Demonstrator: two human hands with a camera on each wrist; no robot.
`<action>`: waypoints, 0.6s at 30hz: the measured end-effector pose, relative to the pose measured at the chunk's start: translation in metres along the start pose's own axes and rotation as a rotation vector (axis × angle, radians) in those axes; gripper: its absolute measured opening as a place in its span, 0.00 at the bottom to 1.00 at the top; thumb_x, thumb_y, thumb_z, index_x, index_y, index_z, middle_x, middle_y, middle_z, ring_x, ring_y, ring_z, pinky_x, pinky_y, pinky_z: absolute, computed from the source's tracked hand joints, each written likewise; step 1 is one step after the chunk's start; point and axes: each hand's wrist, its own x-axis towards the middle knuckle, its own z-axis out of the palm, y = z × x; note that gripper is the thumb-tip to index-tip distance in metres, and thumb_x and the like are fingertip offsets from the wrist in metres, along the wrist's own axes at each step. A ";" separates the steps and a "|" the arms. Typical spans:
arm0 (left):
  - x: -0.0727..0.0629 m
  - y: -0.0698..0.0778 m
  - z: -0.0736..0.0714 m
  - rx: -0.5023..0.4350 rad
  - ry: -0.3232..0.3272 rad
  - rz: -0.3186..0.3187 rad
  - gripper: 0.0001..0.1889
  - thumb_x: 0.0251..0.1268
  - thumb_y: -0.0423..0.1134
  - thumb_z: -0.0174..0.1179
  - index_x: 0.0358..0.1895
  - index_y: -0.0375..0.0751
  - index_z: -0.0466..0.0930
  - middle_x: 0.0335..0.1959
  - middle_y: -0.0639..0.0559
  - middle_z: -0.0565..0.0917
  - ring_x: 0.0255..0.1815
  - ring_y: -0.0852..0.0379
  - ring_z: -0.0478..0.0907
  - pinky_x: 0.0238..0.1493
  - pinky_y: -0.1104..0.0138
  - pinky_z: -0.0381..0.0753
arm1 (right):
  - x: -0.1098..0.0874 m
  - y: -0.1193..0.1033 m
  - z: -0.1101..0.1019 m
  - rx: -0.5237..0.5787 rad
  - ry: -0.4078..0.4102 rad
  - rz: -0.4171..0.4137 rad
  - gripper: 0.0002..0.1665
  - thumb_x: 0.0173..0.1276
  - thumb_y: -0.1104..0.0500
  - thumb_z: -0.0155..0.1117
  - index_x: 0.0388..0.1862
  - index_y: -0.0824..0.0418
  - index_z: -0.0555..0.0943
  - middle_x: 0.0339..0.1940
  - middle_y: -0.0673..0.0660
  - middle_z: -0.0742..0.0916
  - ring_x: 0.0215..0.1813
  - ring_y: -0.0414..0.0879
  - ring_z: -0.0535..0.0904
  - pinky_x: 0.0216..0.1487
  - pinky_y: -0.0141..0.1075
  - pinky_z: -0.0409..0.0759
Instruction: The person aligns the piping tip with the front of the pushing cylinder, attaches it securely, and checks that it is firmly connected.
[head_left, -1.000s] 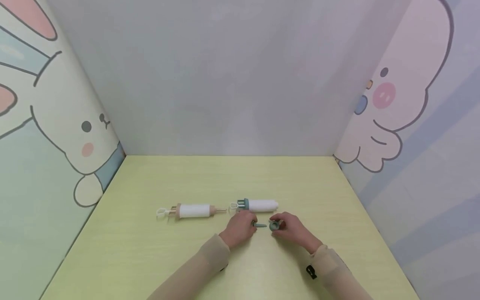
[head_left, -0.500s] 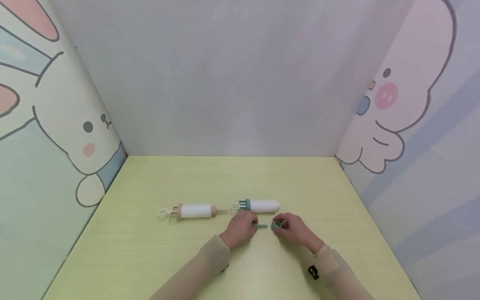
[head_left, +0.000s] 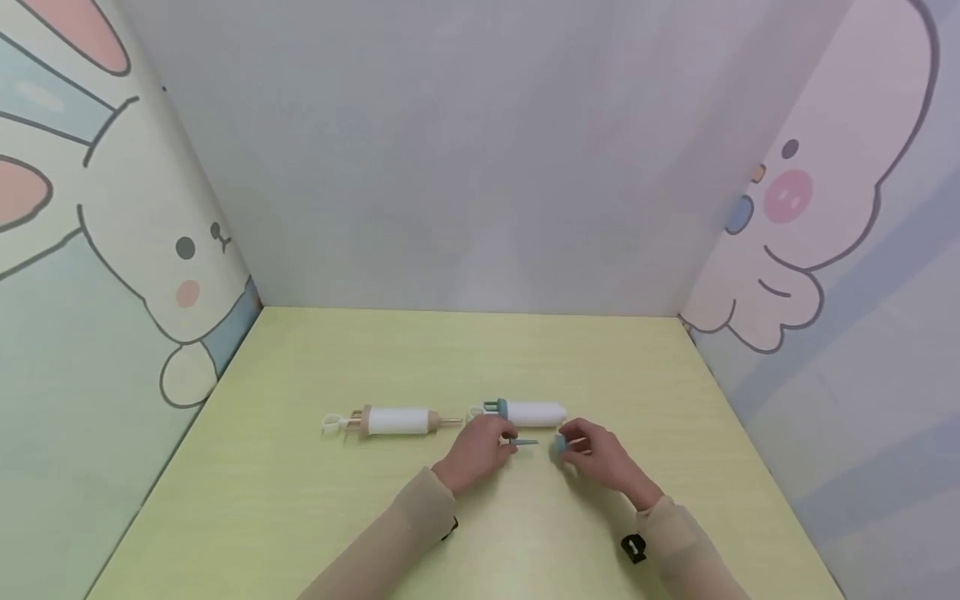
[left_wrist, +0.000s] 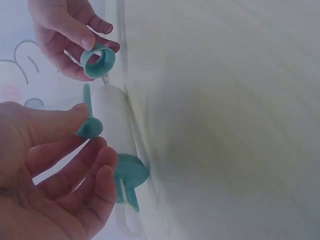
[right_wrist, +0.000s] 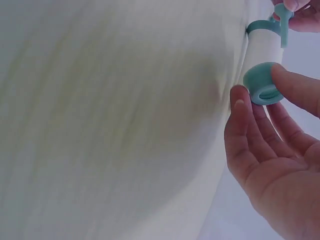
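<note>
My left hand (head_left: 480,450) pinches a small teal nozzle (left_wrist: 90,128) between thumb and fingertips, its thin tip pointing toward the right hand. In my right hand (head_left: 600,457), the thumb and fingers hold a teal threaded ring cap (right_wrist: 260,77) with a round opening. A gap separates nozzle and cap. Just behind both hands lies a white syringe-like tube (head_left: 536,413) with a teal collar, partly covered by the left hand at its white ring handle. The left wrist view shows the cap's inner thread (left_wrist: 103,66).
To the left lies a similar white tube (head_left: 397,421) with beige ends, a thin beige nozzle and a white ring handle. Everything sits on a pale yellow table (head_left: 337,517), bounded by a grey back wall (head_left: 465,167) and side walls with cartoon animals.
The right hand has turned the ring cap so its opening no longer faces up, and has drawn slightly away from the nozzle. The left hand keeps its pinch. The head view has shifted slightly.
</note>
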 end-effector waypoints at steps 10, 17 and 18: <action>0.002 0.001 -0.013 -0.021 0.054 -0.004 0.06 0.56 0.35 0.69 0.37 0.43 0.86 0.33 0.56 0.84 0.31 0.64 0.77 0.36 0.71 0.74 | -0.001 -0.038 -0.008 0.167 -0.048 -0.050 0.18 0.63 0.70 0.65 0.52 0.74 0.76 0.47 0.69 0.81 0.45 0.60 0.81 0.42 0.39 0.80; 0.003 0.004 -0.016 -0.021 0.050 0.002 0.06 0.56 0.35 0.69 0.37 0.43 0.86 0.32 0.57 0.83 0.33 0.60 0.78 0.35 0.71 0.74 | 0.009 -0.020 0.001 0.194 -0.042 -0.088 0.17 0.62 0.68 0.67 0.50 0.70 0.77 0.47 0.64 0.82 0.44 0.56 0.82 0.43 0.38 0.80; 0.003 0.004 -0.016 -0.020 0.052 0.004 0.06 0.56 0.35 0.69 0.37 0.43 0.86 0.32 0.57 0.83 0.33 0.60 0.78 0.34 0.70 0.74 | 0.010 -0.019 0.001 0.194 -0.043 -0.097 0.17 0.62 0.68 0.67 0.50 0.68 0.77 0.47 0.63 0.82 0.44 0.55 0.82 0.42 0.38 0.80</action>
